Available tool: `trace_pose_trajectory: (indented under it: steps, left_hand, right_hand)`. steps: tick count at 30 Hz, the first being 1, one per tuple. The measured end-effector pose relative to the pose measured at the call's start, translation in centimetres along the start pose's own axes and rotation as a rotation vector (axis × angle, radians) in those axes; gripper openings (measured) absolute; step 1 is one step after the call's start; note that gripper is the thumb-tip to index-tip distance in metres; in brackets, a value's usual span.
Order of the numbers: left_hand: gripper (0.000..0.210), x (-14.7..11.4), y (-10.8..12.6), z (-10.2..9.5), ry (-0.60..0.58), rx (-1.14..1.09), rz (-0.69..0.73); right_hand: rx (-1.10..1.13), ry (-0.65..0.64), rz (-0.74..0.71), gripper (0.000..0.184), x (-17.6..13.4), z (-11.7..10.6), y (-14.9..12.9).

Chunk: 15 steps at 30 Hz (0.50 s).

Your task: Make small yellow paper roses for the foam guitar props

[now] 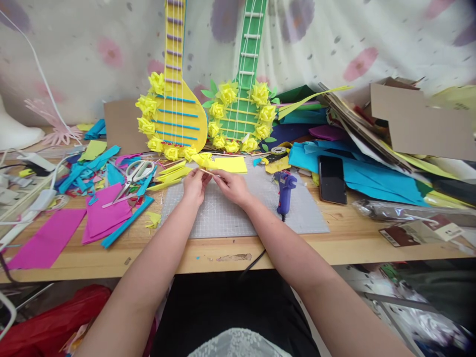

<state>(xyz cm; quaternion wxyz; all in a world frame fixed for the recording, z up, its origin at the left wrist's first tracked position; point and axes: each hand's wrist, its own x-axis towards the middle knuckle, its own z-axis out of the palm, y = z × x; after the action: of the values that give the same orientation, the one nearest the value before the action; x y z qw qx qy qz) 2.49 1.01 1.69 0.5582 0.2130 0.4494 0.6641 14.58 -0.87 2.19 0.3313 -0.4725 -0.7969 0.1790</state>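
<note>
The left hand (195,187) and right hand (232,186) are bare, as are both arms (148,263), while a pale grey-white top (240,343), mottled with white, curves at the near edge before plain black cloth (223,297).

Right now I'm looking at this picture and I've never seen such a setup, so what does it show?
There is no machine here; the work is done bare-handed. The single picture comes from a head-worn camera looking forward and down. The left hand and right hand meet over a grey mat, pinching a thin pale stick. On the wooden table, yellow paper lies just beyond the hands; a glue gun and a phone are to the right, scissors and pink paper to the left. Behind stand a yellow guitar and a green guitar, trimmed with yellow flowers.
</note>
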Motion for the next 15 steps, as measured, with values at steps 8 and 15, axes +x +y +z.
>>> trace_pose_trajectory:
  steps: [8, 15]
  left_hand:
    - [0.019, -0.9, -0.7, 0.5, 0.012, 0.096, 0.072]
    - [0.026, -1.2, -0.4, 0.7, 0.003, 0.126, 0.030]
  right_hand:
    - [-0.039, 0.079, 0.130, 0.035, 0.4, 0.2, 0.5]
    - [0.091, 0.033, 0.235, 0.029, 0.8, 0.4, 1.3]
